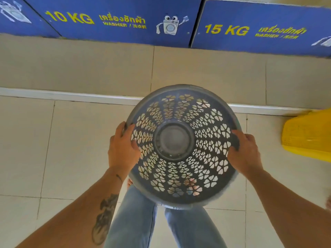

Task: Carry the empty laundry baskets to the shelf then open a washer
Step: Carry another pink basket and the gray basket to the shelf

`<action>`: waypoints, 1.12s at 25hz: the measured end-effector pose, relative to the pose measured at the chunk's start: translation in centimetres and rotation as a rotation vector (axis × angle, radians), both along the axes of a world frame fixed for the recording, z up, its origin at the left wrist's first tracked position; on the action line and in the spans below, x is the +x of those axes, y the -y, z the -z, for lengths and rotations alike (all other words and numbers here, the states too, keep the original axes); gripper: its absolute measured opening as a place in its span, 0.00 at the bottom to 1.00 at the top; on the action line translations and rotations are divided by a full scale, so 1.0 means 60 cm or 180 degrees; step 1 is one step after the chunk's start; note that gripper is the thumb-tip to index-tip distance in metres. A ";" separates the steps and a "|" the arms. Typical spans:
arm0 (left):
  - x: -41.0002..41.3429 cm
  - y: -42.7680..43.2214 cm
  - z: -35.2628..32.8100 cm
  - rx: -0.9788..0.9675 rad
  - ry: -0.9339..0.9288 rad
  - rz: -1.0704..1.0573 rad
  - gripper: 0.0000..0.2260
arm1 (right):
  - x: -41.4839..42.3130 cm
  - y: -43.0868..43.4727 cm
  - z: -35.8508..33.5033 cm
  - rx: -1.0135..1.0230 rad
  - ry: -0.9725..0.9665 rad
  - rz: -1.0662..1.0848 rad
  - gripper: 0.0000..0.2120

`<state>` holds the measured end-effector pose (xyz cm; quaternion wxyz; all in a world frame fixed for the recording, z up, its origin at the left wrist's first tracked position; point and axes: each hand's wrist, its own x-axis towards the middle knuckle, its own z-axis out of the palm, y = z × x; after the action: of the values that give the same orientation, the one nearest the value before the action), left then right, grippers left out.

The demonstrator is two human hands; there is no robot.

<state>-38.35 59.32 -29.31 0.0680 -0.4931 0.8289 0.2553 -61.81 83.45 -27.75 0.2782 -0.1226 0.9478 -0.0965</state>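
The blue washer fronts are standing across the tiled floor, past a step. The empty grey laundry basket is hanging above the person's legs, no shelf showing. The left hand and right hand are clamping opposite sides of its rim; keeping that balanced grip level should be steadying the carry.

- Both bare forearms reach forward and inward from the lower corners of the view.
- The left hand is clamped on the left rim of the grey laundry basket, thumb inside, fingers curled over the outer edge.
- The right hand grips the opposite rim, thumb inside.
- The left forearm carries a dark tattoo.
- Legs in light blue jeans stand below.
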 end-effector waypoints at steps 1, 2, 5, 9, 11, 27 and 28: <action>0.004 0.003 0.007 0.0016 -0.0082 -0.0061 0.22 | 0.003 0.000 0.003 -0.0001 -0.0105 -0.0014 0.25; 0.007 0.008 0.010 0.0036 -0.0138 -0.0107 0.21 | 0.005 0.000 0.003 -0.0007 -0.0206 -0.0080 0.24; 0.023 0.022 -0.015 -0.0072 -0.0251 -0.0138 0.21 | 0.011 0.004 -0.028 -0.0039 -0.0495 -0.0346 0.24; 0.066 0.036 -0.135 -0.0240 -0.0624 -0.0495 0.19 | 0.028 0.037 -0.137 -0.0375 -0.0787 -0.0548 0.21; 0.108 0.041 -0.218 -0.0327 -0.0822 -0.0653 0.18 | 0.043 0.056 -0.213 -0.0554 -0.0888 -0.0749 0.20; 0.577 -0.199 -0.715 -0.1845 -0.1493 -0.3034 0.18 | 0.374 0.244 -0.726 -0.2359 -0.0871 -0.2721 0.25; 0.610 -0.236 -0.725 -0.1896 -0.1460 -0.3252 0.18 | 0.412 0.243 -0.740 -0.2404 -0.0839 -0.2917 0.25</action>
<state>-1.75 73.47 14.20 -0.3819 -0.7570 0.5180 0.1131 -37.08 68.88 16.63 0.1090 -0.6192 0.7252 -0.2805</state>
